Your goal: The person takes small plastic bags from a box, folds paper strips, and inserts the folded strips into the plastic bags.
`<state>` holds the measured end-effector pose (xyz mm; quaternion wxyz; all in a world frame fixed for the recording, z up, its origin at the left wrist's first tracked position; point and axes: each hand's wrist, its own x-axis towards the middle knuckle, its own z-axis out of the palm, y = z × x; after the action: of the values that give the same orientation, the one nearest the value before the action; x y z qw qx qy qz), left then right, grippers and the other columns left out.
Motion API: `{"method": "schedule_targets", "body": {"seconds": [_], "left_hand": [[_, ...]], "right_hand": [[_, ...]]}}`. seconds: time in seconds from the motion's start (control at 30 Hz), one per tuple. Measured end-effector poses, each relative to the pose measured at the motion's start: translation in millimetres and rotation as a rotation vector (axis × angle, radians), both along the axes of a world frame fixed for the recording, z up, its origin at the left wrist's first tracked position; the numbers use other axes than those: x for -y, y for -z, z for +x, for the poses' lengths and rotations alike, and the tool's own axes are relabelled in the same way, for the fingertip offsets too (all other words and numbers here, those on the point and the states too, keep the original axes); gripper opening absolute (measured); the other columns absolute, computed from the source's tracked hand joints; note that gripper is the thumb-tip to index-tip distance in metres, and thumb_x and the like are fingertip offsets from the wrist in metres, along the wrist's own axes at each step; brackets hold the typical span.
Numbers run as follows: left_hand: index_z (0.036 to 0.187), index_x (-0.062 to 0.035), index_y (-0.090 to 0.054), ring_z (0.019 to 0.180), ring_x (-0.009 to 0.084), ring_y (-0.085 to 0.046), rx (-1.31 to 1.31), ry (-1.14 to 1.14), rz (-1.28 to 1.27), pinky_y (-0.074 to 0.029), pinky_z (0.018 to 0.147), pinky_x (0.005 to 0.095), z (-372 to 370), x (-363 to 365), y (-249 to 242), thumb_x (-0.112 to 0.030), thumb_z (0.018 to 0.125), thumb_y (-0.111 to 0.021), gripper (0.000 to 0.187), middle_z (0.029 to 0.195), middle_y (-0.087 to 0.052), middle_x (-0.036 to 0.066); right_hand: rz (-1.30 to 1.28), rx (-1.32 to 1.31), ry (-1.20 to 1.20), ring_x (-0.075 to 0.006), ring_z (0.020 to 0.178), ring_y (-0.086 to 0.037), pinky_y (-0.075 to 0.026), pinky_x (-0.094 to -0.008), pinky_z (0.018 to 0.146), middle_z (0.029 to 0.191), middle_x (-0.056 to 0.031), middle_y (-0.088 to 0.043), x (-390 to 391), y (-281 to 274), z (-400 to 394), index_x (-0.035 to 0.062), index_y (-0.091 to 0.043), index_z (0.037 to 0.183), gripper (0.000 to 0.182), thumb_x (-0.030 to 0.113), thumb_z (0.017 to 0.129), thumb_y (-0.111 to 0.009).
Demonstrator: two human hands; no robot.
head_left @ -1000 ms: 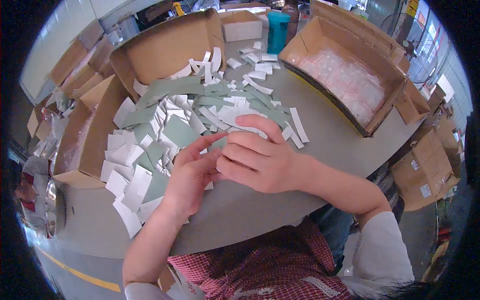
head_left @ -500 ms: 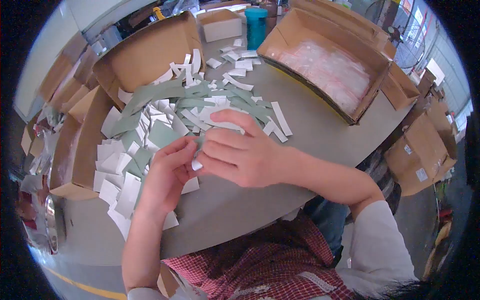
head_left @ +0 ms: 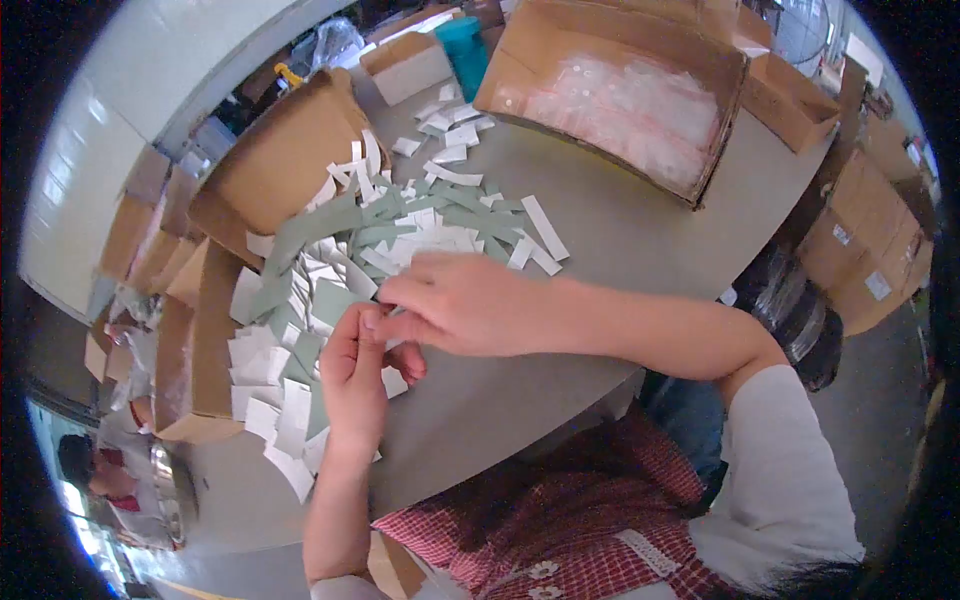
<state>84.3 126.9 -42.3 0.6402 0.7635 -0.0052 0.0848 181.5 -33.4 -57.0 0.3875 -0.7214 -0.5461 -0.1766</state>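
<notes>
My left hand (head_left: 358, 372) is closed, its thumb pressed against the fingers, above the near edge of a paper pile. My right hand (head_left: 468, 306) meets it from the right, its fingers curled at the left fingertips. Whatever they pinch between them is hidden by the fingers. Under and beyond the hands spread loose white slips (head_left: 262, 362) and grey-green paper strips (head_left: 318, 228). Longer white strips (head_left: 545, 228) lie just past my right hand. Small white folded pieces (head_left: 450, 154) are scattered farther back on the grey table (head_left: 480, 400).
An open carton (head_left: 490, 92) of clear plastic bags (head_left: 630, 115) stands at the back right. Cardboard boxes border the pile: a tilted one (head_left: 275, 150) behind, a long one (head_left: 205, 350) at left. A teal container (head_left: 462, 55) is at the back. Another person (head_left: 105, 475) appears far left.
My right hand's fingers have curled down over the left fingertips; the small white piece visible between the hands before is now hidden. The whole view has turned and shifted slightly.
</notes>
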Motion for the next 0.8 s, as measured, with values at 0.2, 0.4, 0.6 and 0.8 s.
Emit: {"method": "schedule_targets", "body": {"seconds": [0.2, 0.4, 0.6, 0.8], "left_hand": [[0.099, -0.0023, -0.054, 0.061, 0.0125, -0.065, 0.01, -0.095, 0.211, -0.05, 0.053, 0.0254, 26.9, -8.0, 6.5, -0.023, 0.107, -0.047, 0.023, 0.072, -0.066, 0.007], [0.095, -0.0005, -0.061, 0.069, 0.0203, -0.071, 0.302, -0.168, 0.883, -0.053, 0.062, 0.0336, 118.2, -10.4, -25.5, -0.016, 0.098, -0.058, 0.016, 0.075, -0.07, 0.011], [0.103, -0.008, -0.066, 0.099, 0.0333, -0.063, 0.687, -0.068, 1.312, -0.051, 0.085, 0.0427, 239.4, 69.6, -39.9, -0.015, 0.084, -0.069, 0.021, 0.103, -0.064, 0.016], [0.111, -0.0136, -0.066, 0.125, 0.0347, -0.042, 0.882, 0.096, 1.706, -0.039, 0.101, 0.0447, 310.2, 125.1, -48.4, -0.016, 0.066, -0.081, 0.047, 0.131, -0.046, 0.016]], "right_hand": [[-0.119, -0.216, -0.033, -0.0374, 0.085, -0.064, -0.051, -0.0486, 0.073, 0.081, -0.0193, -0.064, -2.2, 9.3, 10.7, -0.0004, -0.059, 0.1, 0.023, 0.019, 0.089, -0.065], [-0.222, -0.158, 0.219, -0.0355, 0.096, -0.064, -0.054, -0.0457, 0.079, 0.095, -0.0193, -0.066, 10.1, -0.7, 30.2, -0.003, -0.062, 0.103, 0.031, 0.009, 0.075, -0.068], [-0.212, -0.153, 0.256, -0.0336, 0.103, -0.063, -0.055, -0.044, 0.084, 0.103, -0.0199, -0.066, -0.3, 11.1, 34.7, -0.0036, -0.063, 0.104, 0.035, 0.006, 0.071, -0.069], [-0.267, -0.109, 0.137, -0.0334, 0.105, -0.062, -0.057, -0.0427, 0.082, 0.104, -0.0212, -0.066, -1.0, 13.3, 35.2, -0.0073, -0.062, 0.106, 0.039, 0.007, 0.071, -0.07]]}}
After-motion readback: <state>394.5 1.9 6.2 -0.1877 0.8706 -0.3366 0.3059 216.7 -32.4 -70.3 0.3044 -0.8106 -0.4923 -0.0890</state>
